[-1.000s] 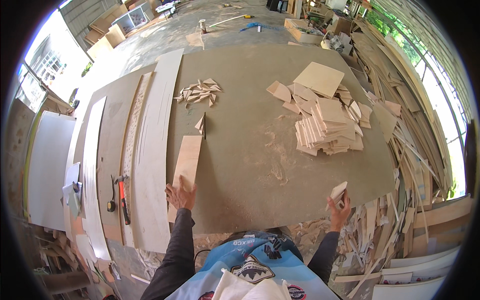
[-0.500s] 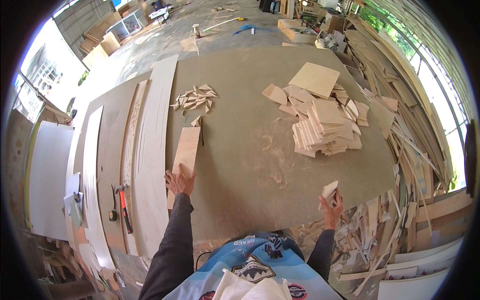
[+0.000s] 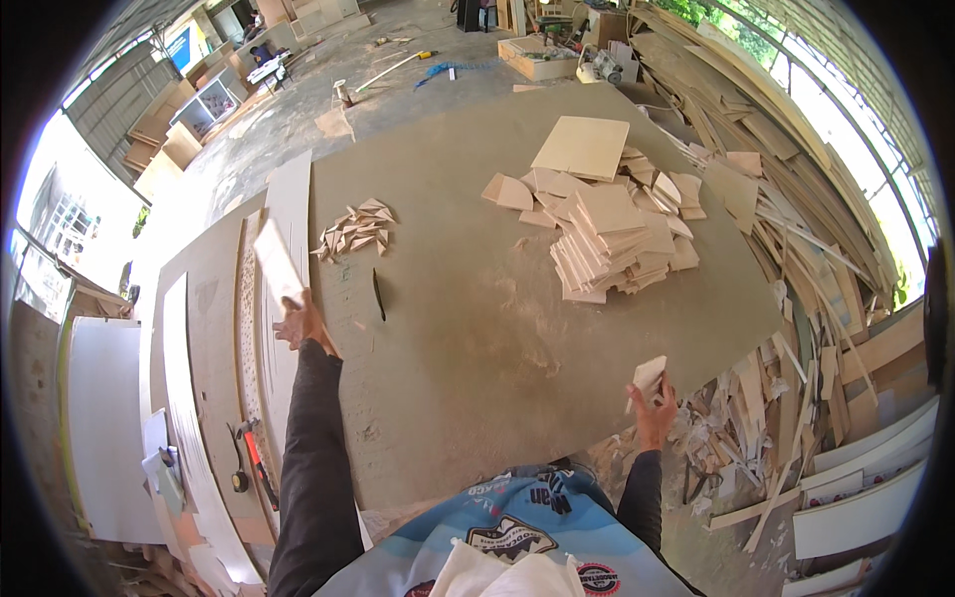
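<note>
My left hand [image 3: 302,324] grips a flat plywood strip [image 3: 280,257], which slants over the pale long boards at the table's left. Near the front right edge, my right hand [image 3: 653,412] holds a small pale block [image 3: 650,374] between thumb and fingers; its exact kind is unclear. A thin dark tool [image 3: 378,295] lies on the brown tabletop [image 3: 448,398], right of my left hand. Beyond it sits a heap of small triangular wood offcuts [image 3: 356,231]. Farther right is a larger pile of cut plywood pieces [image 3: 615,234], topped at its far side by a squarish panel [image 3: 582,147].
A hammer [image 3: 261,468] with a red handle and a tape measure [image 3: 240,478] lie at the left. Scrap wood [image 3: 751,438] litters the floor at right, beside long leaning boards [image 3: 766,129]. A wooden box [image 3: 537,62] stands on the far floor.
My left hand has swung the plywood strip leftward, off the spot beside the thin dark tool. Offcuts at the strip's far end no longer lie there. My right hand still holds the block.
</note>
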Available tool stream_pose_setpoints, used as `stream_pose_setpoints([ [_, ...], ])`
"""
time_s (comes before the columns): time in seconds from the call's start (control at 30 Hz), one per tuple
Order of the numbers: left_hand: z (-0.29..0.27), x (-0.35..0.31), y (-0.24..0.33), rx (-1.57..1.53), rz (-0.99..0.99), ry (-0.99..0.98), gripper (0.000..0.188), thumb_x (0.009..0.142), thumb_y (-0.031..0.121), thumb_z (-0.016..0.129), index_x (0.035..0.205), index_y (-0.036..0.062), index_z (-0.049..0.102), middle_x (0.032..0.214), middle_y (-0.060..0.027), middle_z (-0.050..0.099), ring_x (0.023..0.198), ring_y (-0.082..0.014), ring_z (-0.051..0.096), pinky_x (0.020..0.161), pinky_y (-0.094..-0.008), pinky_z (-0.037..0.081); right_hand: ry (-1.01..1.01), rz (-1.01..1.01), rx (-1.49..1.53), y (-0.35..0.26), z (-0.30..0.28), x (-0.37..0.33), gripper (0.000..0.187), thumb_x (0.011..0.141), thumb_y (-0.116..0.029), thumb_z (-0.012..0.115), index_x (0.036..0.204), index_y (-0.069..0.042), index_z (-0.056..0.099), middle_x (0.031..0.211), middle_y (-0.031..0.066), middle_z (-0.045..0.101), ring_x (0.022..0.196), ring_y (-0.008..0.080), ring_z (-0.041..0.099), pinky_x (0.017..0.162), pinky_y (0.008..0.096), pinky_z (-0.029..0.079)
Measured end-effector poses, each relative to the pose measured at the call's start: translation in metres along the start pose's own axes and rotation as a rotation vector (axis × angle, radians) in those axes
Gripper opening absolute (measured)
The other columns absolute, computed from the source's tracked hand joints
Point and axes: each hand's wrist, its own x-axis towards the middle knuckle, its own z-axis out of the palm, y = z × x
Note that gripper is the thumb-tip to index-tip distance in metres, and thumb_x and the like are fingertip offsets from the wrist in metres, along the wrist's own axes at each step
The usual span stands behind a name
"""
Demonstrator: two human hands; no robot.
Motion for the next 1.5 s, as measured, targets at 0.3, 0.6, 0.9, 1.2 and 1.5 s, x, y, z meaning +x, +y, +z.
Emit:
stream_pose_setpoints([
  [0.3, -0.071, -0.053, -0.11, 0.206, 0.188, -0.081, 0.075, 0.083, 0.065, 0.07, 0.146, 0.0268, 0.057, 0.163, -0.0364, 0.018, 0.152, -0.0539, 0.016, 0.113, -0.0734, 0.027, -0.087, 0.045, -0.001, 0.004, 0.017, -0.013, 0.091, 0.073, -0.039, 0.09, 0.145, 0.004, 0.053, 0.134, 0.0151, 0.06, 0.125, 0.0271, 0.057, 0.096, 0.0396, 0.048],
  [0.6, -0.107, -0.166, -0.123, 0.509, 0.487, -0.313, 0.08, 0.077, 0.055, 0.077, 0.147, 0.0208, 0.057, 0.143, -0.0274, 0.044, 0.137, -0.0503, 0.038, 0.102, -0.0691, 0.042, -0.214, -0.205, -0.076, -0.01, 0.049, 0.01, 0.094, 0.07, -0.04, 0.092, 0.143, 0.006, 0.054, 0.134, 0.0186, 0.059, 0.124, 0.0319, 0.058, 0.101, 0.0422, 0.047],
  [0.9, -0.211, -0.276, -0.263, 0.562, 0.533, -0.444, 0.09, 0.069, 0.053, 0.086, 0.143, 0.0097, 0.059, 0.131, -0.0416, 0.056, 0.138, -0.051, 0.044, 0.122, -0.0565, 0.024, -0.388, -0.313, -0.051, -0.016, 0.065, 0.007, 0.096, 0.068, -0.042, 0.093, 0.142, 0.005, 0.054, 0.134, 0.021, 0.059, 0.124, 0.0348, 0.058, 0.103, 0.0438, 0.047],
  [1.2, -0.382, -0.413, -0.31, 0.611, 0.23, -0.694, 0.077, 0.047, 0.048, 0.094, 0.115, 0.0135, 0.079, 0.1, -0.0159, 0.058, 0.1, -0.0338, 0.055, 0.095, -0.0402, 0.045, -0.734, -0.536, -0.073, -0.037, 0.149, -0.015, 0.105, 0.064, -0.052, 0.092, 0.14, 0.009, 0.053, 0.134, 0.025, 0.058, 0.126, 0.0389, 0.054, 0.106, 0.049, 0.046],
  [1.5, -0.295, -0.367, -0.304, -0.022, 0.099, -0.034, 0.078, 0.06, 0.027, 0.091, 0.13, -0.0005, 0.069, 0.101, -0.009, 0.052, 0.101, -0.0278, 0.053, 0.096, -0.0403, 0.042, -0.938, -0.62, -0.24, -0.078, 0.253, -0.037, 0.109, 0.067, -0.071, 0.082, 0.142, 0.003, 0.055, 0.134, 0.0228, 0.059, 0.126, 0.0412, 0.053, 0.106, 0.0564, 0.043],
])
